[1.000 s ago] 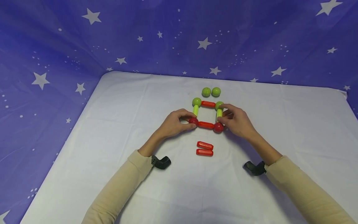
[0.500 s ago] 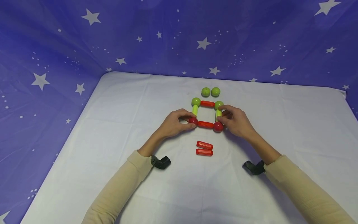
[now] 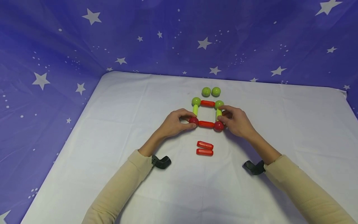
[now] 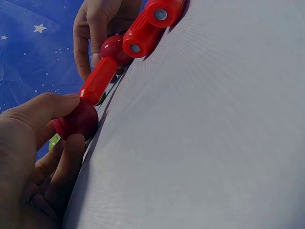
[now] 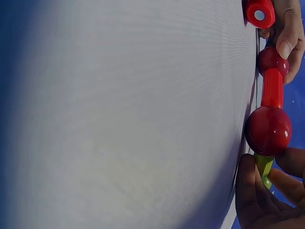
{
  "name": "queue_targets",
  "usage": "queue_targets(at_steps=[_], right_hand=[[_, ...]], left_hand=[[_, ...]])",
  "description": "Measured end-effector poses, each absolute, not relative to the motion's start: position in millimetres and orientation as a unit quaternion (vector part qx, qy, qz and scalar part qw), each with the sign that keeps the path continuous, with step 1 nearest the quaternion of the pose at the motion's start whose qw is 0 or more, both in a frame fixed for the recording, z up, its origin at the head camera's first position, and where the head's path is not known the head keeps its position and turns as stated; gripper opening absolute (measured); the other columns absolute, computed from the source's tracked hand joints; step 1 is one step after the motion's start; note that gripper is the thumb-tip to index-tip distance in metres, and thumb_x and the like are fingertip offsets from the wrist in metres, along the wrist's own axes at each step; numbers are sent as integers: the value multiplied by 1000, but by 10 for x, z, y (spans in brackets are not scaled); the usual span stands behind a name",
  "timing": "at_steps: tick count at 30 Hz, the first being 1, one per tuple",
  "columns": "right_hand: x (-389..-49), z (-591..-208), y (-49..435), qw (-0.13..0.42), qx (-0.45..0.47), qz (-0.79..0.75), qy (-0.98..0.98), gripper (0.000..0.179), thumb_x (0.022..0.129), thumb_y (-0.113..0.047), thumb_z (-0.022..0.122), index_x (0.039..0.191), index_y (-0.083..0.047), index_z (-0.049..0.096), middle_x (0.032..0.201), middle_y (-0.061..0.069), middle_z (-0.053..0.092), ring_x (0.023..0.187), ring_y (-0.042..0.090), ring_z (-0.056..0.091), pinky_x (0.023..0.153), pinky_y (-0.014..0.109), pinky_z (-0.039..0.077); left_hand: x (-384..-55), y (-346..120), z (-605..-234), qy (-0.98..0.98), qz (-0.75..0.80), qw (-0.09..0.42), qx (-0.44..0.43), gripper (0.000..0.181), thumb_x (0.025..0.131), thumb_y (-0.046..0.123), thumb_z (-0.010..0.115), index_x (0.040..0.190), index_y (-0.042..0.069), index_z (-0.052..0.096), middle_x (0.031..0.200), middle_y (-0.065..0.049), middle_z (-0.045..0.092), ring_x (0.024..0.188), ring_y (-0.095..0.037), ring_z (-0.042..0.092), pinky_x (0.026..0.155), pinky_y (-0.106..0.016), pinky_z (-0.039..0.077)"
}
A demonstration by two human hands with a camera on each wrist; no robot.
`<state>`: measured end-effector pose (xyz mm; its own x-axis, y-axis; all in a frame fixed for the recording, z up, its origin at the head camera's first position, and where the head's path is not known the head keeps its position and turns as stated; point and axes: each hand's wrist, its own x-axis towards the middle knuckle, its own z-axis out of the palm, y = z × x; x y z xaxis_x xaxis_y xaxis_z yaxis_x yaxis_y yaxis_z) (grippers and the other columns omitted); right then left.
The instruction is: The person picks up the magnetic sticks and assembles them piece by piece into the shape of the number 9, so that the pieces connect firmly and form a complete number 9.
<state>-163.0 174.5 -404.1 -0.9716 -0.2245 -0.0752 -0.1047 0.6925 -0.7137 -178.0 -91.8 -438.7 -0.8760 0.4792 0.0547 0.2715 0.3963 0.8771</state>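
White counter point(image 3: 181, 196). Nearest: two loose red sticks point(image 3: 204, 152), metal end discs point(image 4: 160, 15) visible only from the wrists. Beyond them, a square frame point(image 3: 206, 124): two red balls point(image 3: 218, 126), two red sticks point(image 3: 208, 103), two yellow-green sticks point(image 3: 195, 110), two green balls point(image 3: 196, 101). Left hand point(image 3: 175, 123): grip clamped on left red ball. Right hand point(image 3: 237, 121): grip clamped on right yellow-green stick point(image 3: 219, 114), partly hiding it. Farthest: two loose green balls point(image 3: 216, 91).

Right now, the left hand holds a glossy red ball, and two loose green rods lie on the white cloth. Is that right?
The two loose rods are red, not green, as the head view shows. They lie on the white cloth, and the left hand holds the glossy red ball.
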Motion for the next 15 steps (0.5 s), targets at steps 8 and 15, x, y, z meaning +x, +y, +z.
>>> queue_targets(at_steps=[8, 15], right_hand=[[-1626, -4044, 1746, 73, -82, -378, 919, 41, 96, -10, 62, 135, 2, 55, 115, 23, 63, 104, 36, 61, 83, 47, 51], [-1593, -4018, 1771, 66, -80, -389, 915, 38, 98, -11, 60, 134, 2, 55, 115, 23, 63, 102, 36, 64, 80, 45, 54]], left_hand=[[-1790, -898, -4406, 827, 505, 101, 225, 35, 85, 24, 80, 116, 13, 72, 104, 4, 65, 98, -12, 57, 89, -33, 44], [-1786, -904, -4424, 828, 508, 99, 217, 37, 85, 26, 80, 118, 13, 72, 105, 4, 66, 99, -12, 58, 89, -33, 45]])
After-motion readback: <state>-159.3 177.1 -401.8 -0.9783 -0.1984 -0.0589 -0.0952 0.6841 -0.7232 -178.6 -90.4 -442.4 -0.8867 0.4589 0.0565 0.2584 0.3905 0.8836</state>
